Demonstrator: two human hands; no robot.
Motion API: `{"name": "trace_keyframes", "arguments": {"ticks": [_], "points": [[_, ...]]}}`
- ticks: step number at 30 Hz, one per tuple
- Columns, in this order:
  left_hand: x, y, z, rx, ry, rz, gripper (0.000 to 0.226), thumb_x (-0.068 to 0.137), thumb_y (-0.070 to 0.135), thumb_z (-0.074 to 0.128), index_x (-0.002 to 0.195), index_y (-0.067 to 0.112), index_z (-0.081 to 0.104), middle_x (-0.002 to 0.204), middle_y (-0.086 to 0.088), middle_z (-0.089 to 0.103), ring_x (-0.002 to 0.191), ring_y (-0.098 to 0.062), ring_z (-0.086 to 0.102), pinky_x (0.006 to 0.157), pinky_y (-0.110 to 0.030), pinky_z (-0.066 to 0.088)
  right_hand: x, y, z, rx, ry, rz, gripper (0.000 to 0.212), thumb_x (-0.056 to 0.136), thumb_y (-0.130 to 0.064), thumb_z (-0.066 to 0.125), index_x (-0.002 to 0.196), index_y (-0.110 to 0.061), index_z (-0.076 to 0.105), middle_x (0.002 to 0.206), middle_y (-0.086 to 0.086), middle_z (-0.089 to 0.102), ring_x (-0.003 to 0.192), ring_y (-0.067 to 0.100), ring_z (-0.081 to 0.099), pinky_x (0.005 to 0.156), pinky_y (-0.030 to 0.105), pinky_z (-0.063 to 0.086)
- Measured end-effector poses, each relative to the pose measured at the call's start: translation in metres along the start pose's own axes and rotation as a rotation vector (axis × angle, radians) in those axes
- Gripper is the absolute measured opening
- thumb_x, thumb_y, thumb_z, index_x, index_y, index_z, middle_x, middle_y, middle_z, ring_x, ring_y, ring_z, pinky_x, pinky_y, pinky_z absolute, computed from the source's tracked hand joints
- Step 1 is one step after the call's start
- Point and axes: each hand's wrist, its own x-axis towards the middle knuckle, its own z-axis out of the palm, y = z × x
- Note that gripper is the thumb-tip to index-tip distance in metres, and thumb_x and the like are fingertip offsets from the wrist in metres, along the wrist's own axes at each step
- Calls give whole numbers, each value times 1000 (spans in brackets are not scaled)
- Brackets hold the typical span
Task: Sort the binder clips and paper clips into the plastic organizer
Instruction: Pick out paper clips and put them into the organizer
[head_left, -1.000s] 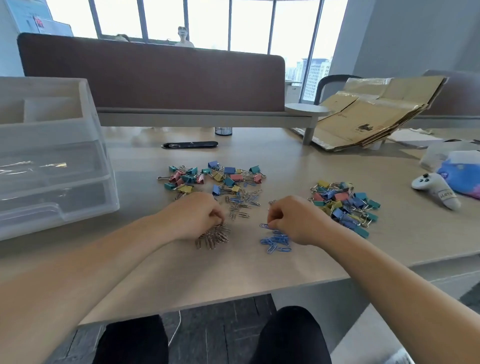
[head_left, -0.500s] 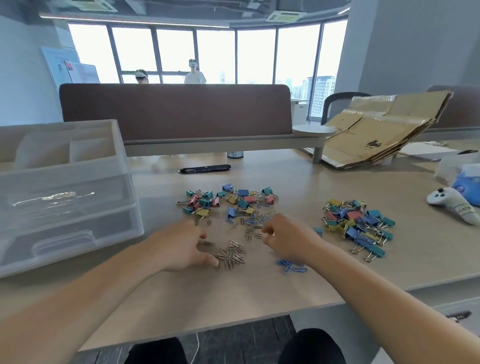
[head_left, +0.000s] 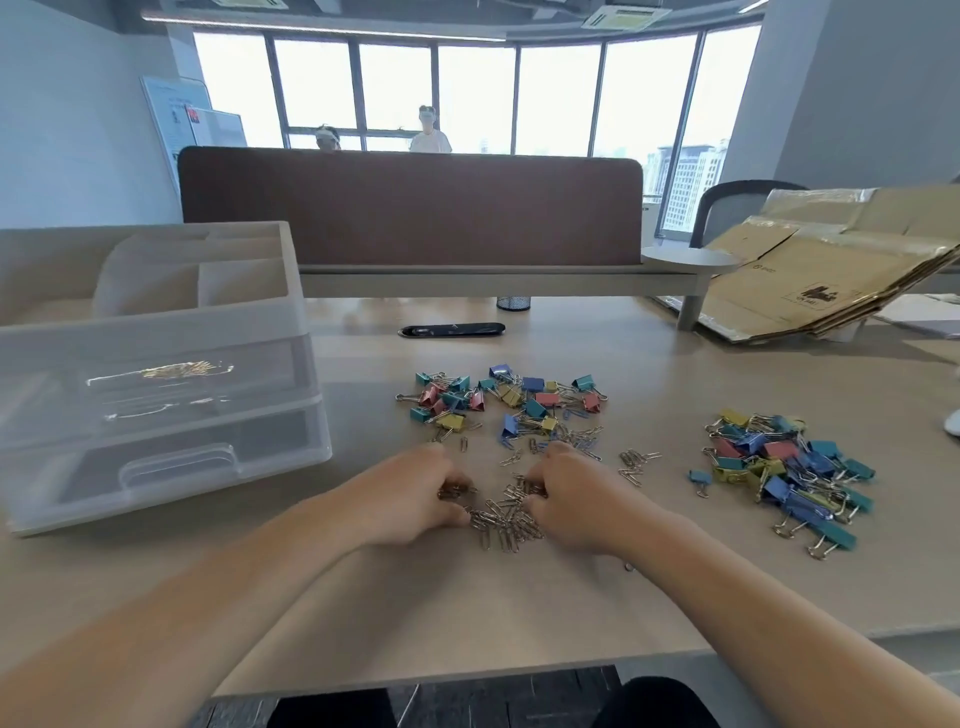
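Both hands are working one heap: the left hand (head_left: 415, 499) and the right hand (head_left: 569, 499) are curling inward on either side of the silver paper clips (head_left: 506, 519), fingers bent and pressing against the heap's edges, seemingly raking it together for a single scoop. Whether any clip is actually being pinched, I cannot tell.

Just beyond the fingers, the mixed pile of binder clips (head_left: 506, 400) is lying with stray paper clips among it, apparently waiting its turn. A second pile of binder clips (head_left: 784, 467) is sitting well to the right of the fingers. The plastic organizer (head_left: 156, 364) is standing left of the fingers, drawers closed, its top compartments looking bare.

The counter (head_left: 467, 613) is pale wood-toned. Beyond it a brown partition (head_left: 410, 208) is running across, with flattened cardboard (head_left: 831, 275) at far right and tall windows (head_left: 478, 93) lighting the office.
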Motion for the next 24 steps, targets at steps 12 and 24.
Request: {"name": "trace_keyframes", "arguments": {"ticks": [12,24], "points": [[-6,-22,-2,22,73,-43,22,93,27,60,114,21,63,111,-1,53,103,-19,55,89,-35,46,-5,2,2,170,-39,-10,86,76,-61,71,143,-15,44,136,1,45,113,21,53,98,34,48],[3,-12,7,-63,210,22,32,96,12,52,124,20,65,118,1,58,107,-14,56,82,-20,37,16,-13,6,246,136,-46,45,93,-33,64,135,-17,57,126,1,63,111,18,59,90,26,46]]}}
